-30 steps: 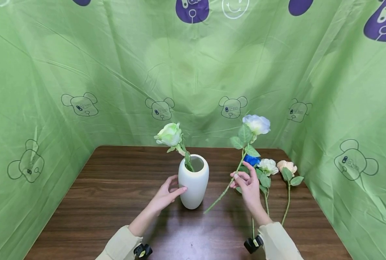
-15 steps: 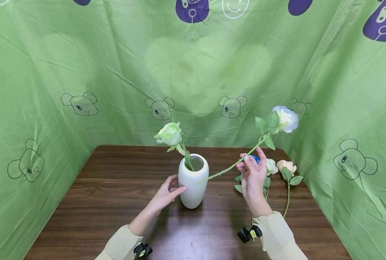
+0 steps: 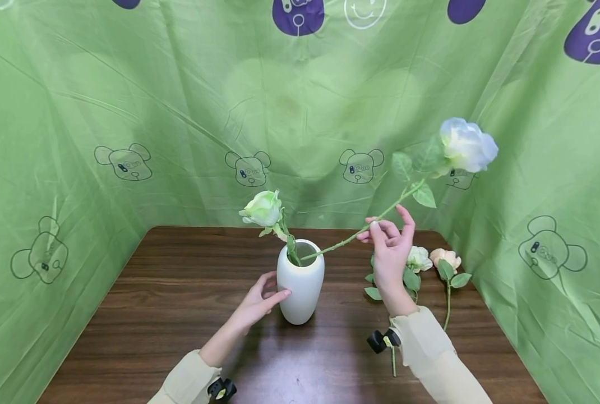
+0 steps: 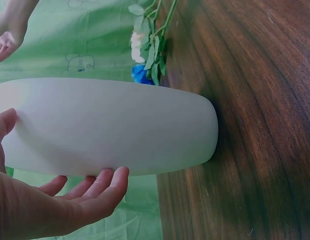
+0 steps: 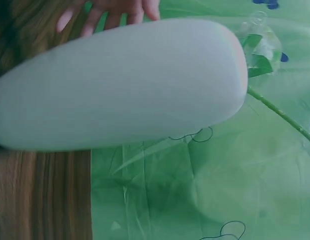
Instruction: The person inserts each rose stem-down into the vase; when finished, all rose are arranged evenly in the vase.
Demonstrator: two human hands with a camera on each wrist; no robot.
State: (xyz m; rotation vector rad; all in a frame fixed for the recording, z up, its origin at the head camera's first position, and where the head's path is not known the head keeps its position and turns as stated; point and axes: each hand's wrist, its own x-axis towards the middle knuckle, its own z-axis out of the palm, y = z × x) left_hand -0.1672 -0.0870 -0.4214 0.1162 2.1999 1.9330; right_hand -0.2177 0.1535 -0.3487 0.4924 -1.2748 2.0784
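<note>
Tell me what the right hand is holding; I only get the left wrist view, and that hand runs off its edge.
Observer: The right hand pinches the stem of a pale blue-white rose.
Operator: Where is its lower end?
Observer: Within the mouth of the white vase, as the head view shows it.
Operator: Anything else in there?
Observer: Yes, a pale green rose, leaning to the same side as the left hand.

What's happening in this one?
A person's left hand holds an upright white vase on a wooden table, with a pale green rose leaning in it. The right hand pinches a pale blue rose by its stem, the lower end at the vase's mouth. Other flowers lie at the right.
</note>
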